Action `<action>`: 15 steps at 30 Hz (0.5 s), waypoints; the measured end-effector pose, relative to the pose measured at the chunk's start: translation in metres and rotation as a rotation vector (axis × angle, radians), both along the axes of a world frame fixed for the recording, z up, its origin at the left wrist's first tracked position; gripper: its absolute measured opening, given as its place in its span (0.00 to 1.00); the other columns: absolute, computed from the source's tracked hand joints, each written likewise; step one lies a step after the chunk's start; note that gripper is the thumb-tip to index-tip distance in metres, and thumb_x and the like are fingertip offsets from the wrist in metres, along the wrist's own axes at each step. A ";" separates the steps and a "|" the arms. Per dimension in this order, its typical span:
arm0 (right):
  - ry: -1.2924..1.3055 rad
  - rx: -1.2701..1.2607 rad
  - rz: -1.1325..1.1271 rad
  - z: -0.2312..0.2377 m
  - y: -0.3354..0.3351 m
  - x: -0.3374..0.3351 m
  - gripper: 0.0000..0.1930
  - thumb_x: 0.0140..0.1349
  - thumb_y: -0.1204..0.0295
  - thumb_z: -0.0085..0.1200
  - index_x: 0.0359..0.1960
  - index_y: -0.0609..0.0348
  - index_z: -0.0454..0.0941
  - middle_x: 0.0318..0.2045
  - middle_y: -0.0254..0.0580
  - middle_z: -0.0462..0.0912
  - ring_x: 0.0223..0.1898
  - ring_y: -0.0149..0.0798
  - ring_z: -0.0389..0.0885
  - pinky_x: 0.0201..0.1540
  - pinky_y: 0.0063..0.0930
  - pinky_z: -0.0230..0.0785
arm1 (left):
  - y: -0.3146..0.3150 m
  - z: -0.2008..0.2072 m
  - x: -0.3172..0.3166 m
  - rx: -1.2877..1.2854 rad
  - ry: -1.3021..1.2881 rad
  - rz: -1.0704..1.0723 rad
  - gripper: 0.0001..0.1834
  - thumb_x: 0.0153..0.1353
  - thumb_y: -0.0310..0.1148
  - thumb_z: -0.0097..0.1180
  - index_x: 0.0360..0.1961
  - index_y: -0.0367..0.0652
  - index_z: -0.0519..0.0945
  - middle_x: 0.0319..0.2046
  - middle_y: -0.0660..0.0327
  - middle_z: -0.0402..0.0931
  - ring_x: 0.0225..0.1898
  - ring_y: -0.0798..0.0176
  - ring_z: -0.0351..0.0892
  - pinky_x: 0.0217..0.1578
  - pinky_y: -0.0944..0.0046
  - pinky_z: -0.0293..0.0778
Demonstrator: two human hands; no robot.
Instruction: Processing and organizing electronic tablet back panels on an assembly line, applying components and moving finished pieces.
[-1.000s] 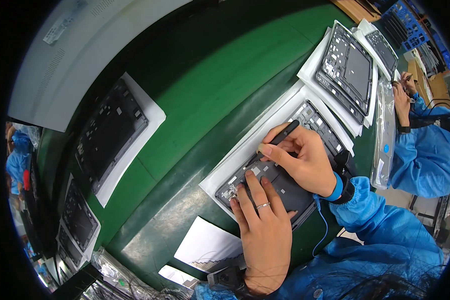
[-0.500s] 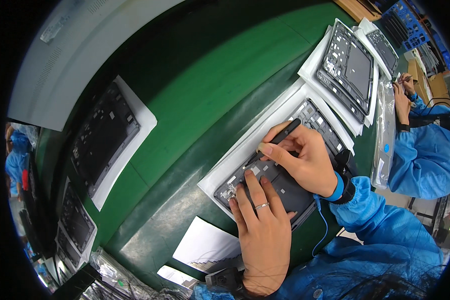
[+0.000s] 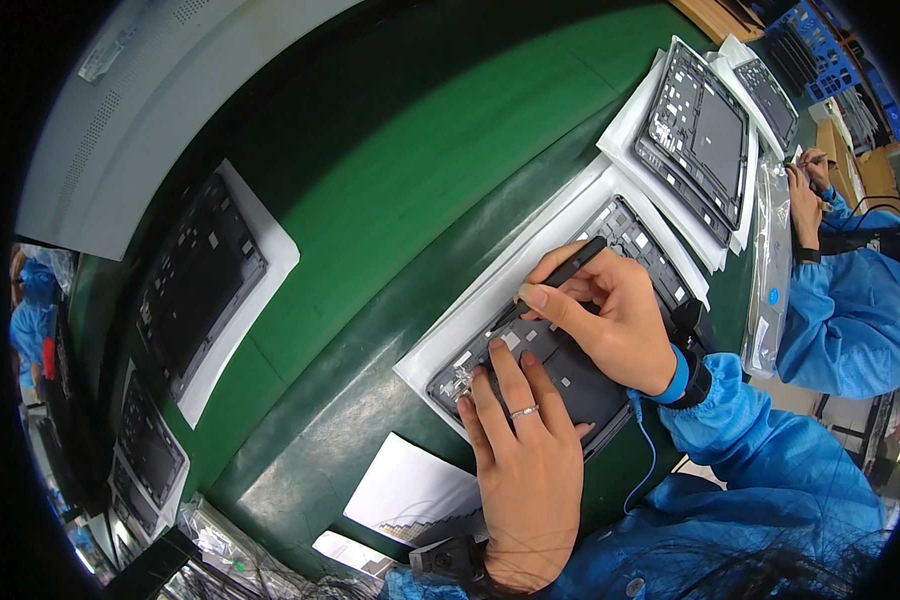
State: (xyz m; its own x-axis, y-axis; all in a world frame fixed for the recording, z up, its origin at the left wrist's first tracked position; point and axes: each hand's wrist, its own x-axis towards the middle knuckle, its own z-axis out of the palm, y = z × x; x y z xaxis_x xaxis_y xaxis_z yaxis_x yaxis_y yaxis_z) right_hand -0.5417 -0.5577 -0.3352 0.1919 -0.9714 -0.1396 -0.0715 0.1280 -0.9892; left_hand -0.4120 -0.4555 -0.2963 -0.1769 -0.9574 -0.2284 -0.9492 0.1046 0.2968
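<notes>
My right hand grips a black pen-shaped tool, its thin end slanting down to the left over a dark grey tablet-like housing. Whether it is a pair of tweezers I cannot tell. Spread flat, my left hand rests its fingertips on the housing's left part, beside small pale patches and a shiny silvery piece. The housing lies on a white sheet. A blue band circles my right wrist, with a blue cord running down from it.
Several similar housings lie on white sheets at the upper right. Another housing rides on the green belt at left. A printed paper is beside my left hand. At right, a co-worker's hands work near a clear plastic bag.
On the green belt, the housing at left has slid a little toward the lower left together with its sheet. My two hands and the black tool look almost unmoved.
</notes>
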 end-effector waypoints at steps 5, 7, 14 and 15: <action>0.021 0.005 0.002 -0.002 0.000 0.000 0.11 0.69 0.76 0.65 0.47 0.72 0.81 0.37 0.43 0.89 0.38 0.29 0.89 0.43 0.21 0.81 | -0.001 0.000 0.001 -0.003 -0.013 -0.006 0.45 0.59 0.52 0.70 0.68 0.29 0.73 0.74 0.40 0.59 0.71 0.38 0.64 0.71 0.40 0.68; 0.021 0.005 0.006 -0.002 -0.001 0.001 0.11 0.69 0.76 0.65 0.46 0.72 0.81 0.37 0.43 0.89 0.38 0.29 0.89 0.43 0.21 0.81 | 0.000 0.001 0.002 -0.002 -0.018 -0.005 0.45 0.59 0.52 0.70 0.68 0.29 0.73 0.73 0.40 0.59 0.71 0.38 0.64 0.71 0.40 0.68; 0.027 -0.020 -0.001 -0.003 -0.001 0.001 0.10 0.68 0.76 0.66 0.45 0.72 0.82 0.36 0.43 0.89 0.38 0.28 0.89 0.42 0.21 0.81 | -0.001 -0.002 0.000 -0.001 -0.008 0.003 0.45 0.59 0.52 0.70 0.68 0.30 0.73 0.74 0.41 0.60 0.71 0.38 0.64 0.71 0.40 0.68; 0.027 -0.019 -0.002 -0.003 0.000 0.001 0.10 0.68 0.76 0.66 0.45 0.72 0.82 0.36 0.43 0.89 0.38 0.28 0.89 0.42 0.21 0.81 | -0.001 -0.002 0.000 -0.002 -0.001 0.009 0.45 0.59 0.52 0.71 0.68 0.30 0.73 0.74 0.41 0.60 0.71 0.38 0.64 0.71 0.40 0.68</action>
